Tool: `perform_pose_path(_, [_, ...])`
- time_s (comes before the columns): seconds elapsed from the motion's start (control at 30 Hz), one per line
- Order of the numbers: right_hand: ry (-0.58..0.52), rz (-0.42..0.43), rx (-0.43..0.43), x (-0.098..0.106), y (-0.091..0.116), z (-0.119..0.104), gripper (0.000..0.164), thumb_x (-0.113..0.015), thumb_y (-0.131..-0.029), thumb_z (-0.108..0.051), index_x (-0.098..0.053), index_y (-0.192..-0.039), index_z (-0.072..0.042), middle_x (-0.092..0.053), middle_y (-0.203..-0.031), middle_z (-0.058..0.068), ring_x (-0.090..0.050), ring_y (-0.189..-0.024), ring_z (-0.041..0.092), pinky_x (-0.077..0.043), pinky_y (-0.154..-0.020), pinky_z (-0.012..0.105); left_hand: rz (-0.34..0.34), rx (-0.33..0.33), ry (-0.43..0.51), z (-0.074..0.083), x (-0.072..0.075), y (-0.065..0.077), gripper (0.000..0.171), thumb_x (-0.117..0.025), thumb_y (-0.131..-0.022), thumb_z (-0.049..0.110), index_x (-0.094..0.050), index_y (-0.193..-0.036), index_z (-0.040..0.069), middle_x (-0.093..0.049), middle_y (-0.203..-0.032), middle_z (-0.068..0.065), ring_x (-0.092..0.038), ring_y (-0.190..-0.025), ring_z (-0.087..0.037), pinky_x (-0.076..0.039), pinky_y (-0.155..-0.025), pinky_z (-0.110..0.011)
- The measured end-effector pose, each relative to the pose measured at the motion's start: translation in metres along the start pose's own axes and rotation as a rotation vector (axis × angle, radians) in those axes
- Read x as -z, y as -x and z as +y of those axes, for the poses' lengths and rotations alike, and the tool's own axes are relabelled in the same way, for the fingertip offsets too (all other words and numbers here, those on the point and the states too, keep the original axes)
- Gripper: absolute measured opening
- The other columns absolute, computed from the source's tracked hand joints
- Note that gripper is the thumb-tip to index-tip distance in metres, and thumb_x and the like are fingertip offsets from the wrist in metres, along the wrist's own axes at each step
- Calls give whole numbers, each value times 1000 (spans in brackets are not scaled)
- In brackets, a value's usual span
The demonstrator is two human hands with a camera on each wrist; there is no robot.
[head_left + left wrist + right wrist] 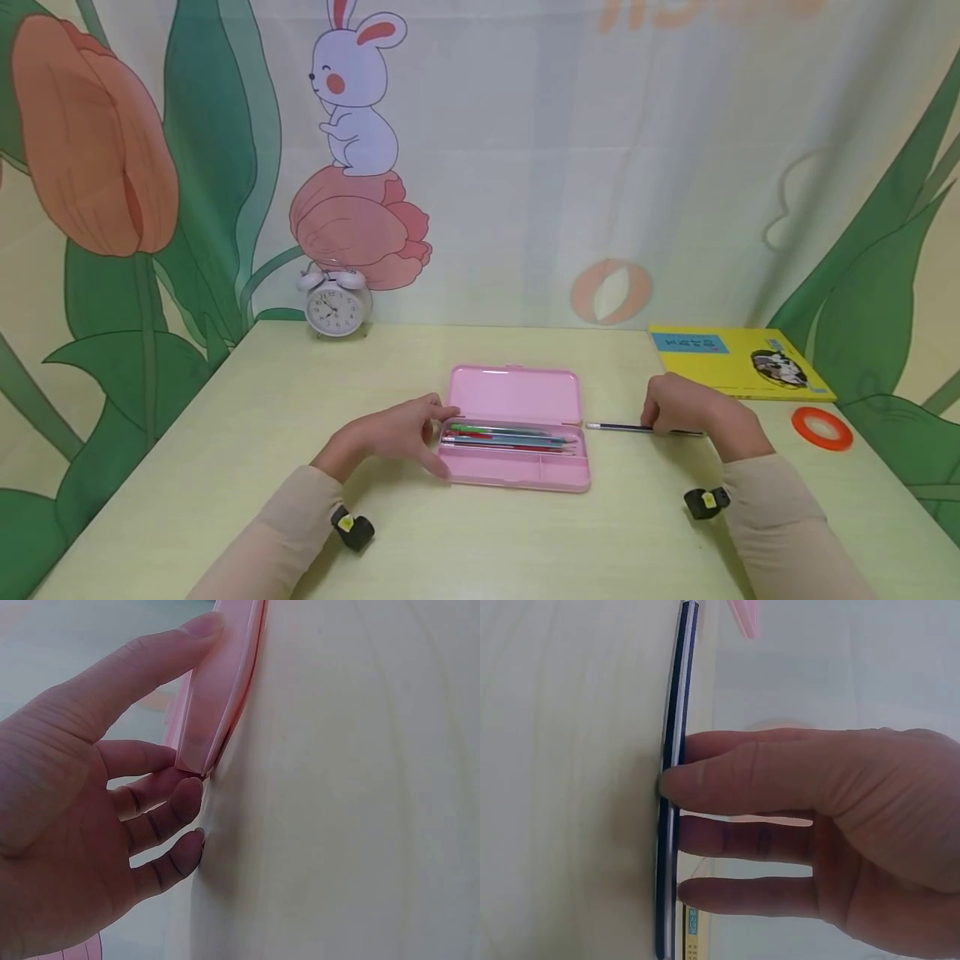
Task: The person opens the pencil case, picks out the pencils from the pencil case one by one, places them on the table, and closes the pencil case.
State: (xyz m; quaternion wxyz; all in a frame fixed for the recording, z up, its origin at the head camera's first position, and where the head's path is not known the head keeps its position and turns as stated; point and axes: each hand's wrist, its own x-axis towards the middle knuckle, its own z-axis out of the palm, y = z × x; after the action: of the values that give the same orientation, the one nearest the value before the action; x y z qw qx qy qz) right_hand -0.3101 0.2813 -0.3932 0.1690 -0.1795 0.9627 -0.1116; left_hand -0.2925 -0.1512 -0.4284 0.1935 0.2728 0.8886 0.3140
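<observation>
A pink pencil case point(491, 475) lies with its lid point(515, 393) folded back, away from the person. Several pencils point(506, 440) lie in its long rear compartment, among them green, red and blue ones. At the case's left end, my left hand point(393, 429) holds it, thumb at the near corner and fingers at the far one. Right of the case, my right hand point(686, 407) pinches a dark pencil with silvery stripes point(676, 705) between thumb and fingers. This pencil's pale end point(594, 426) points at the case, close to its right side.
A white alarm clock point(335, 307) stands at the table's back left. Toward the back right lies a yellow book point(720, 367), with a roll of orange tape point(822, 428) in front of it. A printed curtain point(510, 167) hangs behind the table.
</observation>
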Motion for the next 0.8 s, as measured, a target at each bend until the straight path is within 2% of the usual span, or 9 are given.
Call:
perform_pose_path(0.17, [-3,11,35,-1,0,-2,26,-75,-81,7,-80,-102,-8,-71,-98,2,-57,-80,18,-53,-77,37,-4,4,4,0,-1,-1,96,-93,-70,33,-46,-150,8,-49,-103,-7,-48,-94,-21,-41,-73,-33])
perform_pose_path(0.3, [4,25,44,-2,-1,-2,25,-75,-81,8,-81,-100,-8,-71,-98,3,-59,-82,18,-54,-79,39,-3,-1,4,0,0,0,96,-93,-70,32,-46,-150,7,-49,-102,-9,-48,-93,-22,-40,-72,-33])
perform_pose_path(0.5, [10,30,38,-3,-3,0,23,-75,-80,7,-81,-98,-5,-72,-96,3,-61,-84,18,-54,-81,41,-5,-6,12,1,0,0,96,-93,-70,32,-46,-150,7,-48,-102,-10,-49,-94,-22,-40,-73,-32])
perform_pose_path(0.8, [-18,31,40,-4,-3,4,22,-78,-78,6,-82,-94,-9,-71,-95,2,-59,-83,18,-54,-78,39,0,8,5,3,0,2,96,-93,-70,32,-46,-150,9,-49,-102,-8,-49,-94,-22,-40,-73,-33])
